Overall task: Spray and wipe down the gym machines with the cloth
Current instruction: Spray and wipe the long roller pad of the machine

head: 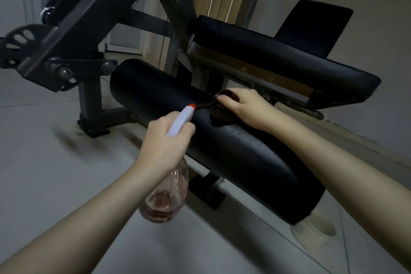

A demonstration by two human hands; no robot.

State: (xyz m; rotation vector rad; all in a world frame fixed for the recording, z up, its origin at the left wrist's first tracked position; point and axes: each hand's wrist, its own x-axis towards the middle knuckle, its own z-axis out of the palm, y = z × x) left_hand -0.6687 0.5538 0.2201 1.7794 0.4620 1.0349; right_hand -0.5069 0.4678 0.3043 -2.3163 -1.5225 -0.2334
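A long black roller pad (160, 93) of a gym machine lies across the middle of the view. My left hand (164, 142) grips a spray bottle (165, 193) with a clear pinkish body, a white head and an orange nozzle that points at the pad. My right hand (244, 108) holds a dark brown cloth (219, 114) bunched against the top of the pad, near its middle.
The black seat pad (278, 55) sits just beyond the roller, with a back pad (315, 22) behind it. The grey steel frame (73, 35) and a perforated adjuster plate (17, 44) rise at the left. The floor (44, 173) is pale tile.
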